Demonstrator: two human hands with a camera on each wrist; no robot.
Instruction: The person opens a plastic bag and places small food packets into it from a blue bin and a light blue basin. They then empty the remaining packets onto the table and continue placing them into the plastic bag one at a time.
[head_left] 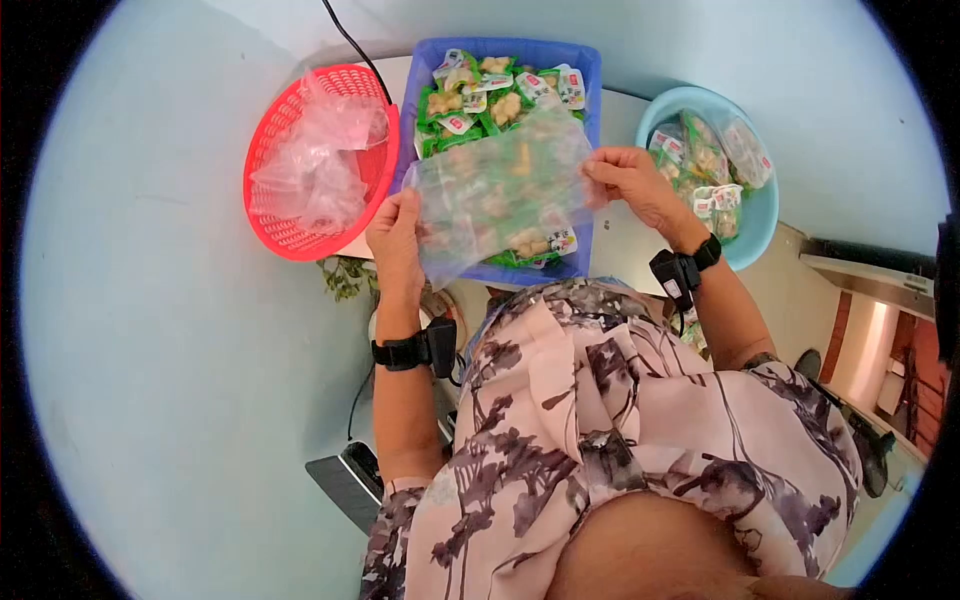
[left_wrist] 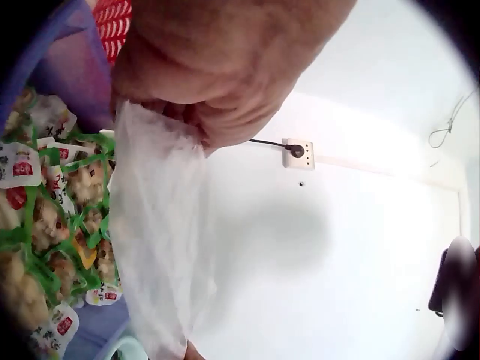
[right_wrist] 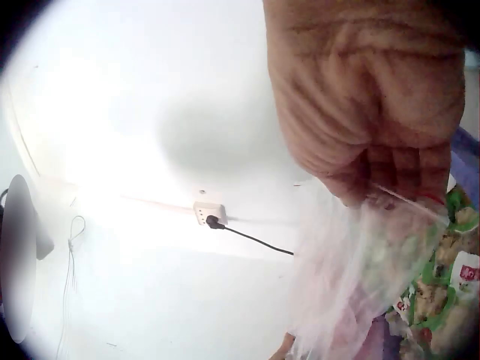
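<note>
A clear plastic bag (head_left: 500,190) is stretched flat between both hands, over a blue-purple bin (head_left: 408,120) full of small green-and-clear food packets (head_left: 505,108). My left hand (head_left: 397,240) pinches one end of the bag between thumb and fingers. At the opposite end my right hand (head_left: 635,185) pinches it the same way. The packets show through the film. In the left wrist view the bag (left_wrist: 161,232) hangs down from the left hand (left_wrist: 217,67). The right hand (right_wrist: 375,97) has its fingers curled at the bag's edge in the right wrist view.
Left of the bin stands a red slotted basket (head_left: 262,205) with more clear bags (head_left: 320,165) in it. A light blue basin (head_left: 768,215) with several filled bags (head_left: 705,150) stands on the right. A black cable (head_left: 350,40) runs down behind the basket; a wall socket (left_wrist: 300,153) is behind.
</note>
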